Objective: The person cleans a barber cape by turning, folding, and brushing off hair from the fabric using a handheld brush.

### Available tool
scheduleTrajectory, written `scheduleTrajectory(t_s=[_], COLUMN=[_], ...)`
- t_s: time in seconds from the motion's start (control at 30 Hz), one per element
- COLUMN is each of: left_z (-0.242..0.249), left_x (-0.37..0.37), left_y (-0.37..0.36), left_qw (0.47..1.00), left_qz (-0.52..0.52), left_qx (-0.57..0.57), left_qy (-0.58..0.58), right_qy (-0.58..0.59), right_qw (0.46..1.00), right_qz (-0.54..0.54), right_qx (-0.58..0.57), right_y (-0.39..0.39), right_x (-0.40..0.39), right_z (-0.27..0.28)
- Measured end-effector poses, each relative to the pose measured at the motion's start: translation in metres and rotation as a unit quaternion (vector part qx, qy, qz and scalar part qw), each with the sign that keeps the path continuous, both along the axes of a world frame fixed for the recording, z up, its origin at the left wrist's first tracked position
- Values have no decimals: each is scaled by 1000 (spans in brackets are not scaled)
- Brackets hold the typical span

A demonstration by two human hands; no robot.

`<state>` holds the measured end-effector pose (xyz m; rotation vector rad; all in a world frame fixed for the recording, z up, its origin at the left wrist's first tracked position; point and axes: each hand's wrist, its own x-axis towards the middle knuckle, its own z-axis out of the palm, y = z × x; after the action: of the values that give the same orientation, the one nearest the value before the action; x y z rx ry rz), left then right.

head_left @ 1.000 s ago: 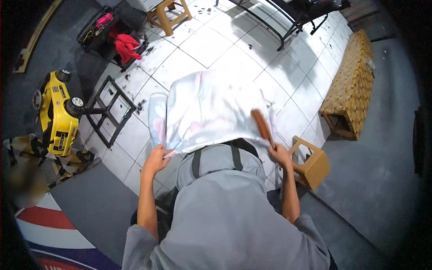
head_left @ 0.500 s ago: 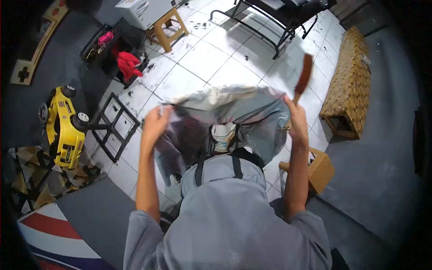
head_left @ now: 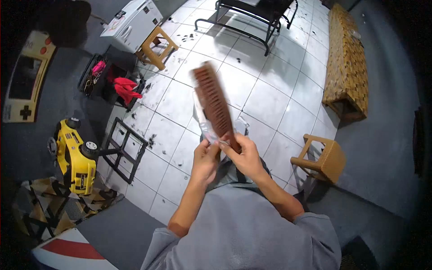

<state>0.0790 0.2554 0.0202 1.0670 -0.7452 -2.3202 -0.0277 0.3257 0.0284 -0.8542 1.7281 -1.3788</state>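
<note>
Currently, I hold the brown brush [head_left: 218, 105] raised before my body. The visible pale fabric [head_left: 205, 127] lies along its left, low down. My right hand [head_left: 247, 159] grips its lower end; my left hand [head_left: 204, 165], just left of it, appears to pinch fabric, fingers pressed together. Maintain both grips firmly; avoid snagging.

Brush [head_left: 213, 101] at frame centre, in your right hand [head_left: 245, 155]; your left hand [head_left: 207, 162] just left of that. Toy car [head_left: 74, 155]: left. Stool [head_left: 334, 161]: right. Box [head_left: 345, 67]: upper right. Cabinet [head_left: 134, 29]: upper left.
</note>
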Motion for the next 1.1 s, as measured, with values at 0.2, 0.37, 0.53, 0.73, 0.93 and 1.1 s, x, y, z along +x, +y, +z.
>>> scheduleTrajectory(t_s=[0.2,0.37,0.53,0.73,0.93,1.1], left_z=[-15,-31,3,8,65,92], left_x=[25,26,6,-2,-3,10], left_y=[0,-4,-4,-29,-85,-105], left_qw=[981,988,994,986,937,921], left_qz=[38,-8,104,134,231,242], left_qx=[183,157,20,-97,-262,-303], left_qy=[54,11,-25,-7,24,22], right_qy=[230,233,113,119,47,25], right_qw=[966,961,982,976,972,970], right_qz=[56,90,51,99,227,239], right_qx=[-104,-118,-139,-151,33,40], right_y=[5,9,11,8,23,35], right_x=[6,11,8,-5,-17,-32], right_z=[9,-1,-5,-15,-45,-50])
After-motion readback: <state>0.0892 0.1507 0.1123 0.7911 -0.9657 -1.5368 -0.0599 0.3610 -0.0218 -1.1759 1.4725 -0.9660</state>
